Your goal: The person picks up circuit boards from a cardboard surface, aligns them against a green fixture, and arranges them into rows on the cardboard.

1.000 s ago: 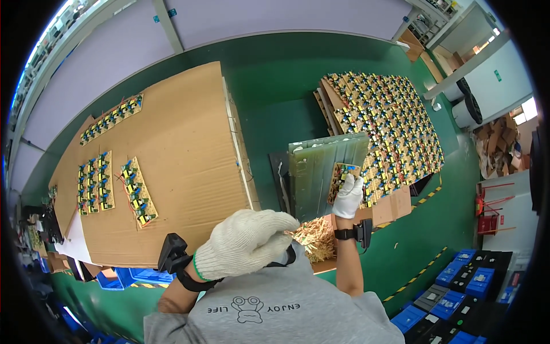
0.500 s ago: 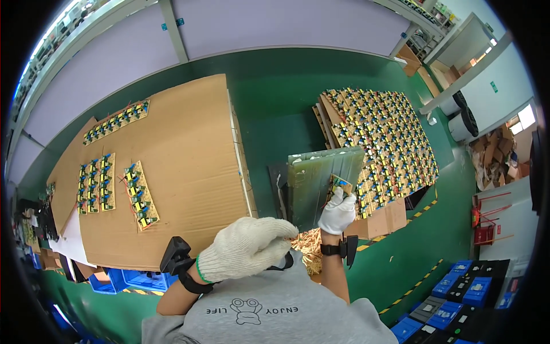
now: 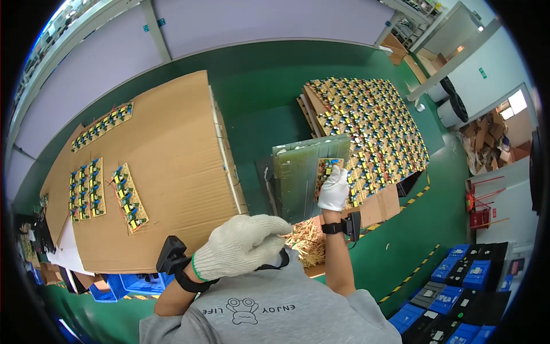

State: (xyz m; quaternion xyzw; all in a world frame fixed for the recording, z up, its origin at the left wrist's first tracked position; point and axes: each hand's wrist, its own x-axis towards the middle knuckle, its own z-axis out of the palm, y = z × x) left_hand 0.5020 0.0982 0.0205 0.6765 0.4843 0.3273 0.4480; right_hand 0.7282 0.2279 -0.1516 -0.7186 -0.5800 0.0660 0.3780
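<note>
My right hand (image 3: 334, 190), in a white glove, is closed on a circuit board (image 3: 327, 165) carrying blue and yellow components. The board is in front of an upright, greenish translucent panel (image 3: 298, 178), and whether they touch I cannot tell. My left hand (image 3: 243, 243) wears a cream knitted glove and is curled in front of my chest, left of the panel's lower edge. Its fingers are bent together toward the thumb; anything inside them is hidden. To the right of the panel, many similar boards (image 3: 378, 132) cover a stack topped with cardboard.
A large cardboard-covered table (image 3: 172, 143) at left bears several board strips (image 3: 129, 198). Below the panel is a carton of tan scrap strips (image 3: 309, 243). Blue bins (image 3: 137, 282) stand under the table's near edge; blue and black crates (image 3: 458, 281) are at lower right.
The view has shifted slightly, so the table, panel and stack appear further left. My right hand stays on its board, which now shows more upright against the panel. My left hand remains curled.
</note>
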